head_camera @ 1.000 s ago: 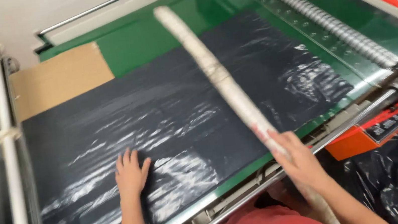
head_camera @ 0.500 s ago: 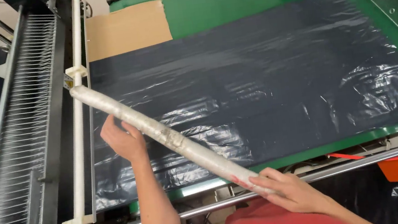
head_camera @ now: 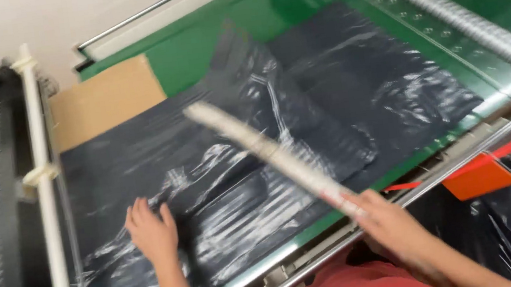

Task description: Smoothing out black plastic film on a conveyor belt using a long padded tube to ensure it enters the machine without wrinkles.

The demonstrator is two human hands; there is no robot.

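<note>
Green machine bed [head_camera: 193,60] fills most of the view, with a brown cardboard sheet [head_camera: 104,100] at its far left corner and a white rail [head_camera: 45,189] running along the left side. Spread across the bed lies a wide stack of dark plastic sheeting [head_camera: 340,94], glossy and wrinkled, its near edge close to the person.

The left hand [head_camera: 151,231] rests flat and unclenched on the sheeting, fingers spread and pointing away, pressing the near-left part of the plastic. The right hand [head_camera: 389,224] is closed around the near end of a long pale stick [head_camera: 269,151]. The stick's long axis runs diagonally from that hand at the near right up and away toward the far left, over the middle of the sheeting; its far end ends above the plastic, well to the right of the left hand and beyond it. It is blurred, so whether it touches the sheeting cannot be told. Only 1 hand holds the stick, and the right is nearer to it throughout.

An orange machine part [head_camera: 498,165] sits at the near right.
</note>
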